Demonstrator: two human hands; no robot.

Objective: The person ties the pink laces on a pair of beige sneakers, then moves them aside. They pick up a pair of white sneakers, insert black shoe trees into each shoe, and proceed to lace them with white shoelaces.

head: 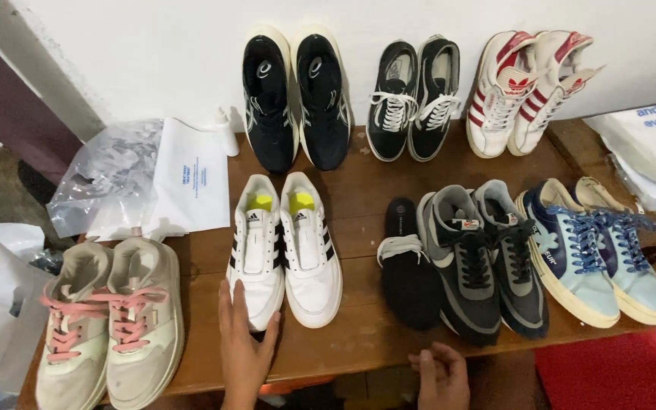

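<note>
Down low, the left hand (pixel 243 351) lies flat, fingers apart, touching the white sneakers (pixel 285 250) on the table (pixel 358 190). Right hand (pixel 442 376) rests loosely curled at the table's edge, holding nothing.

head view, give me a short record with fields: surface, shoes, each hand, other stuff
surface: wooden table against a white wall
back row: black pair, black-and-white laced pair, white-and-red pair
front row: beige pair with pink laces, white pair with black stripes, grey-black pair, light blue pair
left hand: flat on the table, fingers touching the toe of the white pair
right hand: at the table's front edge, holding nothing
other: black insole with a white lace, clear plastic bag, white paper bag
</note>
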